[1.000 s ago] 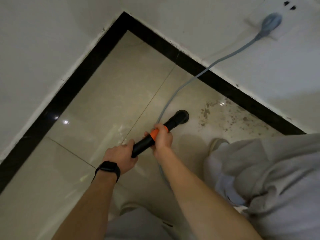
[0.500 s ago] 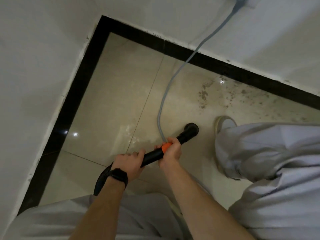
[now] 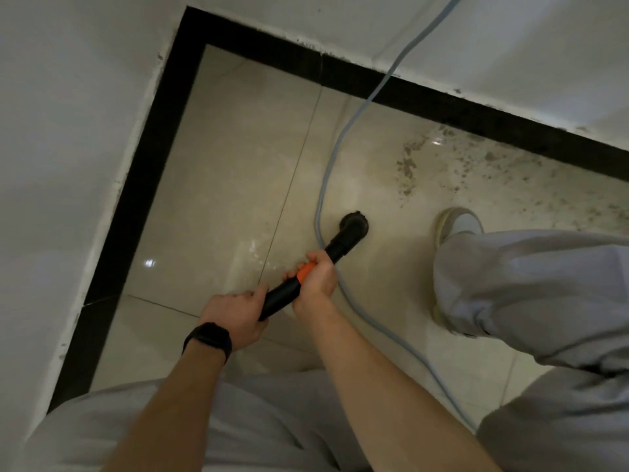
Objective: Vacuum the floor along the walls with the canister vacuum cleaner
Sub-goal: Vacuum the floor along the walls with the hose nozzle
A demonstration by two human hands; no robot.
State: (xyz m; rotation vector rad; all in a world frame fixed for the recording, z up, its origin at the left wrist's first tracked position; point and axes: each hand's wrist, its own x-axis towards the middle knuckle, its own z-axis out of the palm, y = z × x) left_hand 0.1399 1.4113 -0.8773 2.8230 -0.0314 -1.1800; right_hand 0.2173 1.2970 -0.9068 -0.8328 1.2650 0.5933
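Your left hand [image 3: 235,315] grips the wand's [image 3: 337,245] near end; your right hand [image 3: 315,279] grips its orange collar [image 3: 305,270]; the nozzle [image 3: 354,224] is at the floor [image 3: 238,165], just right of the cord [image 3: 343,137], near the dirt [image 3: 406,165].

head view, looking steeply down, floor [image 3: 218,172] corner

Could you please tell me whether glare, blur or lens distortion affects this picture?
Head view: dim, even light; two small glare spots on the glossy floor tiles, one by the dirt specks; the wide-angle lens slightly bows the black baseboard; the left hand and right hand on the vacuum wand look slightly soft, not smeared.
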